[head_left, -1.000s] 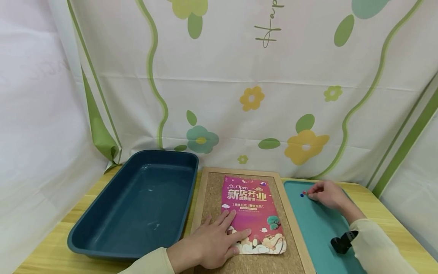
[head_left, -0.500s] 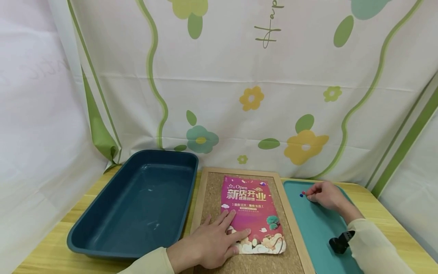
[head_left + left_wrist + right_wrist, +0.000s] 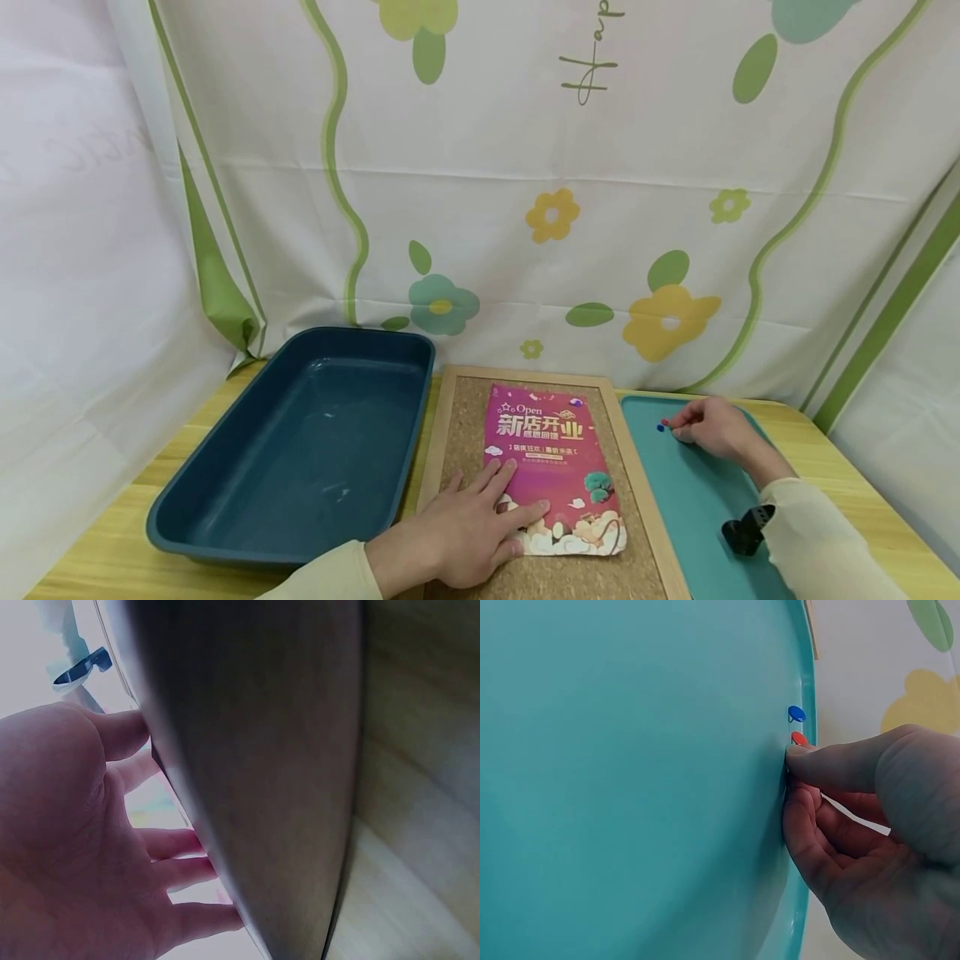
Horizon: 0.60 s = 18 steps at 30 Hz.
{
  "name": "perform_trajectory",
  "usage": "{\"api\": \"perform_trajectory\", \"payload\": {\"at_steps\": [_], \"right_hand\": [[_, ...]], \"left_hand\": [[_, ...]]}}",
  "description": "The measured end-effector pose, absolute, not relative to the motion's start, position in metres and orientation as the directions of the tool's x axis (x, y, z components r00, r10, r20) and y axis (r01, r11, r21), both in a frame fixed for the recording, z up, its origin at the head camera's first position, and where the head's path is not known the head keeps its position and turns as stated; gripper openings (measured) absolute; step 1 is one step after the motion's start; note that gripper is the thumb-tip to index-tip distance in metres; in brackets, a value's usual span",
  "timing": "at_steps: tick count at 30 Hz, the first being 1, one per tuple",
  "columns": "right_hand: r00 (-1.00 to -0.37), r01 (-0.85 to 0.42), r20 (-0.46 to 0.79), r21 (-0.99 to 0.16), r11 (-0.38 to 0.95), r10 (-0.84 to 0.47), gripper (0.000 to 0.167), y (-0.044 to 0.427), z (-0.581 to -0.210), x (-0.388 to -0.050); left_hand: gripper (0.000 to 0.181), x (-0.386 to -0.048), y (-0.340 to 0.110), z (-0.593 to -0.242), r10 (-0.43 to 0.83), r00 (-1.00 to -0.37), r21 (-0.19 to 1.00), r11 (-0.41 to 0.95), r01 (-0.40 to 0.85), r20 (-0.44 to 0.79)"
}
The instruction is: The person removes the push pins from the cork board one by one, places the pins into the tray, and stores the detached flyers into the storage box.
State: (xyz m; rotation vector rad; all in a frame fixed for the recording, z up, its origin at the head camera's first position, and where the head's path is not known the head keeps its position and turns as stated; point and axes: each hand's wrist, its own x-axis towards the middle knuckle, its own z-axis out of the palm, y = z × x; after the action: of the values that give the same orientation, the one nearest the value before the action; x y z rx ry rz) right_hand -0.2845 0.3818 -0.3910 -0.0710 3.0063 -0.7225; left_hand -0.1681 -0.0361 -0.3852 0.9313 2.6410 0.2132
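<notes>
In the teal tray (image 3: 708,500), the red pin (image 3: 799,739) and the blue pin (image 3: 797,714) sat close together near the rim. The right hand (image 3: 716,428) had its grip drawn together right at the red pin; whether it pinched it could not be told. The left hand (image 3: 468,535) rested on the poster (image 3: 551,475), fingers spread apart. The board (image 3: 462,417) beneath stood between tray and blue tub (image 3: 330,442) on the surface (image 3: 112,542).
</notes>
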Motion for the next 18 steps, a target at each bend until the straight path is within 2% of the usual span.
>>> {"api": "perform_trajectory", "payload": {"at_steps": [18], "right_hand": [[-0.997, -0.016, -0.059, -0.456, 0.890, -0.048, 0.011, 0.3790, -0.3900, -0.2856]], "left_hand": [[0.060, -0.1678, -0.0358, -0.3856, 0.631, -0.731, 0.241, 0.775, 0.584, -0.259]]}}
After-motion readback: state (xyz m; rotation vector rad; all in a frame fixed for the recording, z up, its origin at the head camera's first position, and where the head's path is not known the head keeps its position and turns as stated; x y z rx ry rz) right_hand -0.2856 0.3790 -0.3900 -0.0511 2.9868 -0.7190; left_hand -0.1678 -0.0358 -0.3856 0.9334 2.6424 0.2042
